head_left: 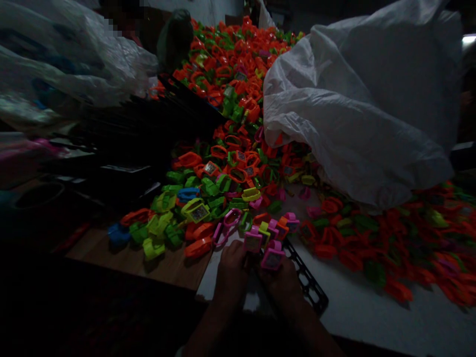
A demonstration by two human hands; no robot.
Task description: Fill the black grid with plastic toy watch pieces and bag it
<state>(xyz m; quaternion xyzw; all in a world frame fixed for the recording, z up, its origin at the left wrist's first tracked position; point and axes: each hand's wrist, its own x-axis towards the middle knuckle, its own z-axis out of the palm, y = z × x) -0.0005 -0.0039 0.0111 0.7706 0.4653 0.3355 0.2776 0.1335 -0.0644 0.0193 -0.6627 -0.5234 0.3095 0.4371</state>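
Observation:
Low in the middle of the head view, my right hand [285,283] is closed at the lower end of a pink toy watch [273,258] with a square face. My left hand [231,271] is curled just left of it, beside another pink toy watch [253,241]; its fingertips are dark, and what they grip is hidden. Behind these stand several more toy watches, among them a yellow one [264,232] and an orange one [281,228], in a row along a black rack with holes [310,284]. The rack slants out from under my right hand.
A big heap of orange and green toy watches [238,64] fills the back, with more spread at right [357,243]. A white sack [357,109] bulges over the right side. At left are a stack of black racks [141,129] and clear plastic bags [85,54].

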